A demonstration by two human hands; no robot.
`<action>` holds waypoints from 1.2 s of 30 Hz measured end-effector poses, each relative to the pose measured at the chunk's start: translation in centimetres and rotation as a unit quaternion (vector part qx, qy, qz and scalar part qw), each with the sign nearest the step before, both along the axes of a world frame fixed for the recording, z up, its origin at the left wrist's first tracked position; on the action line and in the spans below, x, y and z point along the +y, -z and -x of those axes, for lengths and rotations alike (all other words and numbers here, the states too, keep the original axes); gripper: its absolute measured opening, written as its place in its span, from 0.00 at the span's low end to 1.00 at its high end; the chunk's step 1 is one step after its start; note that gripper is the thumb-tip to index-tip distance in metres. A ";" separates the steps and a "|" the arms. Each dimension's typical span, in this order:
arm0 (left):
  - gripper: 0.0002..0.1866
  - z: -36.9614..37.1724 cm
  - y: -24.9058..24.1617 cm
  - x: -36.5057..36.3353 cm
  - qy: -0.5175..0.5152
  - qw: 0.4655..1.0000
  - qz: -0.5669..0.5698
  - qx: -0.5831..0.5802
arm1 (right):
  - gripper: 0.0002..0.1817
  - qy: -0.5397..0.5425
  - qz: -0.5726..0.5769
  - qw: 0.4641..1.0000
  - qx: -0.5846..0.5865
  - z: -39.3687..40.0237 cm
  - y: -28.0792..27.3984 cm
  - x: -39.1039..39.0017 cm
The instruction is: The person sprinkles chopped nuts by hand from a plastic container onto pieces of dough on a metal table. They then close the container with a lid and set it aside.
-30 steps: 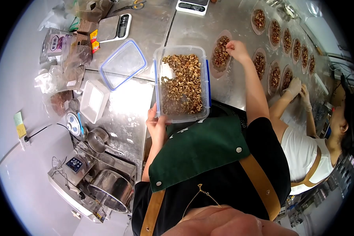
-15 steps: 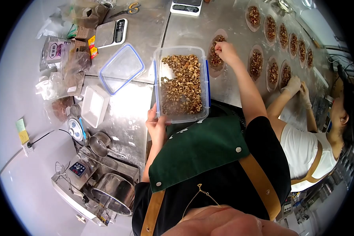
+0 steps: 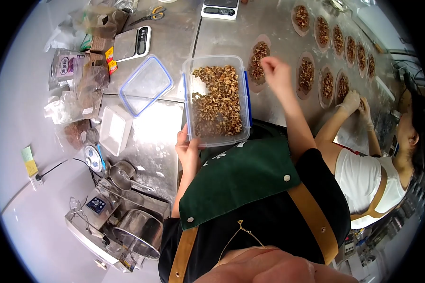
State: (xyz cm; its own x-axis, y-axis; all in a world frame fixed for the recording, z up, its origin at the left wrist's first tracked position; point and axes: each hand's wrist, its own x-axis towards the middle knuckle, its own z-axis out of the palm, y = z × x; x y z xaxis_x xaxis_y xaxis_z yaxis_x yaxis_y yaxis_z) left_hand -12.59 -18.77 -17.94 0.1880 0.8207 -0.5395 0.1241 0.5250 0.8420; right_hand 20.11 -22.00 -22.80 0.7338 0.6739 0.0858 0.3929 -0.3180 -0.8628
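My left hand [image 3: 189, 145] grips the near left corner of a clear plastic container [image 3: 244, 101] with blue side clips. Chopped walnuts [image 3: 219, 101] fill much of it, with a bare patch at its upper left. My right hand [image 3: 276, 73] hangs just right of an oval dough piece [image 3: 265, 41] topped with nuts. Its fingers are bent together, and what they hold, if anything, is too small to make out. Several more nut-topped ovals [image 3: 306, 74] lie farther right on the steel table [image 3: 278, 19].
A co-worker's gloved hands [image 3: 352, 103] work at an oval on the right. Left of the container are a blue-rimmed lid [image 3: 146, 85], a white tray [image 3: 114, 129], a scale [image 3: 133, 43], scissors [image 3: 151, 16] and bags [image 3: 68, 66]. Another scale [image 3: 220, 9] stands at the back.
My right hand has moved right and toward me, off the nuts on the nearest oval. My left hand keeps its grip on the container.
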 end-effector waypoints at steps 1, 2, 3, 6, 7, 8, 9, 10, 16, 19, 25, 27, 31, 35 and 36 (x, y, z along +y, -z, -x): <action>0.25 0.0 0.0 0.0 0.001 1.000 0.003 0.000 | 0.04 -0.053 -0.022 0.998 -0.005 2.3 -2.2 0.1; 0.26 -0.1 -0.1 0.1 -0.001 1.000 0.008 0.001 | 0.04 -0.104 -0.043 0.994 -0.011 4.6 -4.3 0.1; 0.26 -0.3 -0.2 0.2 -0.003 1.000 0.012 0.002 | 0.04 -0.194 -0.043 0.979 -0.036 6.5 -5.6 -0.1; 0.27 -0.5 -0.1 0.8 -0.011 1.000 -0.009 0.000 | 0.06 -0.434 0.031 0.891 -0.131 10.6 -6.4 0.4; 0.28 -0.7 -0.5 0.9 -0.022 1.000 -0.017 0.005 | 0.06 -0.483 0.081 0.856 -0.164 11.9 -5.8 0.8; 0.28 -0.9 -0.7 1.0 -0.034 0.999 -0.024 0.009 | 0.06 -0.528 0.130 0.816 -0.196 13.0 -5.2 1.2; 0.28 -0.6 -0.6 1.2 -0.029 0.999 -0.030 0.009 | 0.06 -0.536 0.132 0.806 -0.216 13.9 -5.1 1.6; 0.28 -0.5 -0.7 1.3 -0.023 0.999 -0.030 0.010 | 0.05 -0.542 0.133 0.795 -0.236 14.7 -4.9 2.0; 0.27 -0.2 -1.3 1.6 0.011 0.999 -0.025 0.032 | 0.06 -0.551 0.008 0.798 -0.244 17.0 -2.5 3.6; 0.27 -0.1 -1.0 1.8 0.007 0.998 -0.037 0.046 | 0.05 -0.548 -0.024 0.802 -0.236 16.4 -2.5 3.6; 0.26 -0.2 -1.0 2.5 0.021 0.997 -0.047 0.050 | 0.05 -0.540 0.008 0.804 -0.249 16.2 -3.3 4.1; 0.26 -0.6 -1.1 2.6 0.027 0.997 -0.048 0.055 | 0.05 -0.521 0.003 0.818 -0.246 16.4 -2.7 4.0; 0.27 -0.9 -1.0 2.8 0.033 0.997 -0.039 0.053 | 0.05 -0.496 0.025 0.830 -0.254 16.0 -2.9 3.9; 0.27 -1.5 -1.6 2.8 0.031 0.997 -0.032 0.060 | 0.07 -0.416 -0.008 0.902 -0.116 12.2 -5.7 2.3; 0.27 -1.6 -1.7 2.8 0.028 0.997 -0.031 0.061 | 0.10 -0.381 -0.050 0.919 -0.083 10.6 -6.1 1.4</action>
State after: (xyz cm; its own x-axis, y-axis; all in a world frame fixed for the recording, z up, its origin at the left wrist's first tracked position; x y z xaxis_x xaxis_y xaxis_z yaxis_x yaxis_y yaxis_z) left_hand -10.97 -15.95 -16.19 0.1710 0.8433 -0.5096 0.2555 0.4616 0.8495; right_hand 9.51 -20.61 -16.65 0.0224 0.9697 0.2435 0.5983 0.1821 -0.7803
